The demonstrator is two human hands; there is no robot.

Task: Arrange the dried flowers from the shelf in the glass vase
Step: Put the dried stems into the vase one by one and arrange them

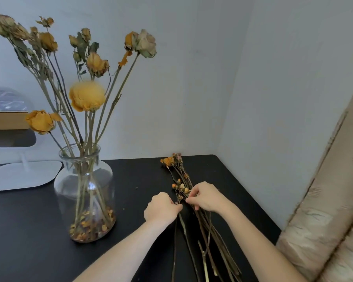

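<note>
- Dried flowers (202, 231) lie loose on the right half of the desk (29, 231). Their bare stem ends cross the near edge and their heads point toward the far right corner. None of this bundle is in the vase yet.
- Stems are thin, woody and brown-green, straight to slightly bowed, fanned and overlapping. They are judged brittle.
- Left hand (161, 207) has its fingers curled and pinches a stem at mid-bundle, just below a small sprig.
- Right hand (205, 197) is just beside it across the bundle, fingertips closed narrowly on the sprig or a neighbouring stalk. Which of the two cannot be told.
- The step in hand is judged to be separating one stem from the tangle.
- Recommended: grip the stalk, never the heads. Steady the remainder with one hand. Draw the stem out lengthwise so side twigs do not snag, and lift it slowly.
- Small orange buds sit by the fingers. Larger orange and faded pink heads lie toward the far edge. All look papery and crumpled, and a few crumbs lie on the matt black desk top.
- Glass vase (86, 192) stands left of the hands, apart from the bundle. It is clear, narrow-necked and wide-bodied, with fallen petals (92, 224) layered at the bottom.
- Arranged stems (87, 98) splay from the neck, with yellow-orange and pale, shrivelled blooms.
- A white stand (22, 174) with a flat, smooth base sits at the far left edge.
- Quilted beige padding (324, 210) lies beyond the right edge.
</note>
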